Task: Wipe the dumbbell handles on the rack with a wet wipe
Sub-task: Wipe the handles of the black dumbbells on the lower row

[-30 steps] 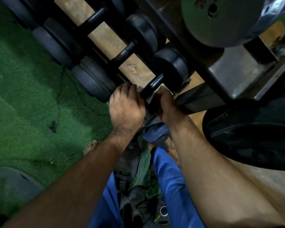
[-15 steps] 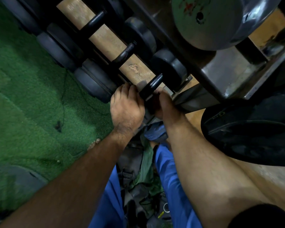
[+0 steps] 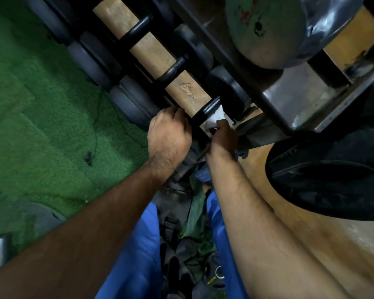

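both hands grip: left hand (image 3: 170, 134) on dumbbell handle (image 3: 206, 111), right hand (image 3: 224, 137) pinching wet wipe (image 3: 214, 119).

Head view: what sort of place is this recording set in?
Most likely a gym's weights corner. Black dumbbells sit in a row on a metal rack, a large weight plate hangs above, and green artificial turf covers the floor.

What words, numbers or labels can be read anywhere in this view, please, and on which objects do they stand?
None can be read.
Large black weight plate: faint raised marks near its rim, too blurred to read.
Dumbbell heads on the rack: no number or label shows.
Grey-green weight plate: only red paint flecks, no lettering.
White wet wipe by the right hand: no print visible.
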Demonstrator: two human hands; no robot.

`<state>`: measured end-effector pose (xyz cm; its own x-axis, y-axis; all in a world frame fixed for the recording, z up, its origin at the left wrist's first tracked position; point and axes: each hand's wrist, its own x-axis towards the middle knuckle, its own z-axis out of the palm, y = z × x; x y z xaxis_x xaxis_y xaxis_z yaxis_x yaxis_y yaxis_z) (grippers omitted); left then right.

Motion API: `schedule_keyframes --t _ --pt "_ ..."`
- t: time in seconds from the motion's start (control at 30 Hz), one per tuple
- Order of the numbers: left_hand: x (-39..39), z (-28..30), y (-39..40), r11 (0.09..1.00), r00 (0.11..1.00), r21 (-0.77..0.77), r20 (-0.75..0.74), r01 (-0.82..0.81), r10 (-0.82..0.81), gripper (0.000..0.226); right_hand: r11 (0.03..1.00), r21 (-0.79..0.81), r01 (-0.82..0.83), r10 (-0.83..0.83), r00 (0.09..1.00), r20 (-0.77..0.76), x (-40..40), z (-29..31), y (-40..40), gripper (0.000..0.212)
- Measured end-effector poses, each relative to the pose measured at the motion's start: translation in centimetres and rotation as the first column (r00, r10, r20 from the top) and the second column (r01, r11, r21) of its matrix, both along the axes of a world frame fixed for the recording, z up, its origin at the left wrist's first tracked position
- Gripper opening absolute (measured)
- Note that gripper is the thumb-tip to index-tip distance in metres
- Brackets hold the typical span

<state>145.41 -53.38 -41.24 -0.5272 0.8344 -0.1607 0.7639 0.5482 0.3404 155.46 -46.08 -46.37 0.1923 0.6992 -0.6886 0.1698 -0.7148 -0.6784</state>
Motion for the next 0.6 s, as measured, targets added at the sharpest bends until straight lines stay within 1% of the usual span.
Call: schedule_keyframes --t 0.03,0.07,0.13,0.17,0.2,0.27,0.3,0.37,0.4,0.47,0.53,0.57,0.6 --pt "-0.2 0.4 0.1 1.000 1.000 0.003 0.013 0.005 -0.005 0.024 0.998 0.048 -0.050 0.048 0.998 0.048 -0.3 1.0 -0.1 0.020" --pt "-0.5 0.7 0.3 1.000 0.999 0.007 0.033 0.004 -0.004 0.023 0.991 0.102 -0.085 0.080 0.995 0.056 -0.6 2.0 -0.2 0.024" --pt "-1.1 1.4 0.9 1.000 0.997 0.013 0.078 -0.009 0.008 0.029 0.977 0.204 -0.057 0.065 0.997 -0.032 -1.5 2.8 0.0 0.031" --pt "-1.5 1.7 1.1 1.000 0.995 0.013 0.096 -0.010 0.009 0.032 0.973 0.228 -0.048 0.062 0.996 -0.056 -2.0 2.6 0.2 0.031" --pt "-2.1 2.0 1.5 1.000 0.994 0.018 0.106 -0.006 0.004 0.033 0.965 0.254 -0.071 0.086 0.995 -0.047 -2.8 2.3 0.6 0.032" --pt "-3.5 2.3 1.9 0.999 0.996 0.041 0.089 -0.008 0.005 0.029 0.927 0.294 -0.233 0.225 0.972 0.061 -4.3 2.0 1.4 0.037" --pt "-4.4 2.4 2.0 0.998 0.997 0.060 0.071 -0.015 0.011 0.027 0.884 0.339 -0.323 0.301 0.946 0.118 -5.0 1.8 2.0 0.039" --pt "-5.9 2.2 2.2 0.997 0.999 0.073 0.031 -0.026 0.024 0.028 0.738 0.461 -0.492 0.425 0.870 0.248 -6.2 1.5 3.0 0.044" --pt "-6.7 1.9 2.4 0.997 1.000 0.068 0.005 -0.022 0.022 0.030 0.674 0.493 -0.550 0.453 0.835 0.313 -6.8 1.2 3.5 0.045" --pt "-8.0 1.1 2.9 0.998 0.999 0.053 -0.028 -0.027 0.028 0.031 0.603 0.493 -0.627 0.470 0.779 0.416 -8.5 0.5 4.9 0.043" --pt "-8.9 0.4 3.3 0.998 0.998 0.056 -0.047 -0.042 0.045 0.031 0.543 0.479 -0.690 0.451 0.720 0.527 -9.9 0.0 6.0 0.042" --pt "-9.3 -0.1 3.4 0.997 0.996 0.057 -0.059 -0.056 0.060 0.030 0.484 0.491 -0.724 0.442 0.687 0.578 -10.3 -0.3 6.2 0.041" --pt "-9.5 -0.5 3.4 0.996 0.994 0.053 -0.070 -0.075 0.079 0.028 0.396 0.513 -0.761 0.436 0.648 0.625 -10.6 -0.7 6.4 0.040"
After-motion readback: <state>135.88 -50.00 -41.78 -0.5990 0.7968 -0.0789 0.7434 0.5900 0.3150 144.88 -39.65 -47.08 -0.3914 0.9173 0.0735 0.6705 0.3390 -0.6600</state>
